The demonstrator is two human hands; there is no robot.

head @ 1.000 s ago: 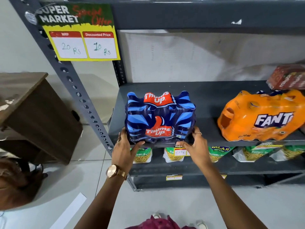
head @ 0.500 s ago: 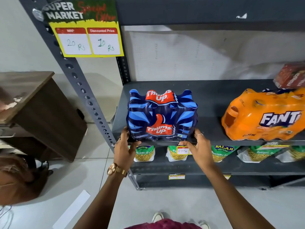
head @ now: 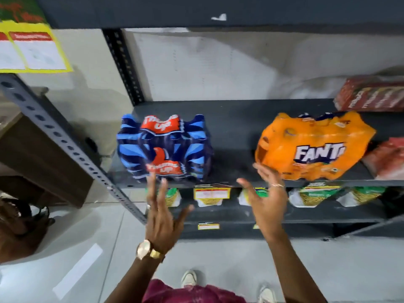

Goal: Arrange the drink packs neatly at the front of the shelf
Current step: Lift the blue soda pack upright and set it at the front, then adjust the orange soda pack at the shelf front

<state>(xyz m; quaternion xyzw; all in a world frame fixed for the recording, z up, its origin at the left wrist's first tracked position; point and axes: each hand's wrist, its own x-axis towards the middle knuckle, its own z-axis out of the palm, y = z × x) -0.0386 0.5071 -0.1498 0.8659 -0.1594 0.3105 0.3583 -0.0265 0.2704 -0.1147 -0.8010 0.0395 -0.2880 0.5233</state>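
Shelf (head: pixel 236 136) with drink packs (head: pixel 165 149)

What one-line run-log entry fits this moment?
left hand: open, empty | right hand: open, reaching Fanta pack | Thums Up pack: shelf front, unheld

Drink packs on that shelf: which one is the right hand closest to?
The orange Fanta pack. The open right hand reaches just below its left corner, while the blue Thums Up pack sits by the left hand.

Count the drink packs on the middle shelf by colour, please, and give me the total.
Blue Thums Up pack: 1
Orange Fanta pack: 1
Red packs, one at the back and one at the right edge, both cut off by the frame: 2
Total: 4
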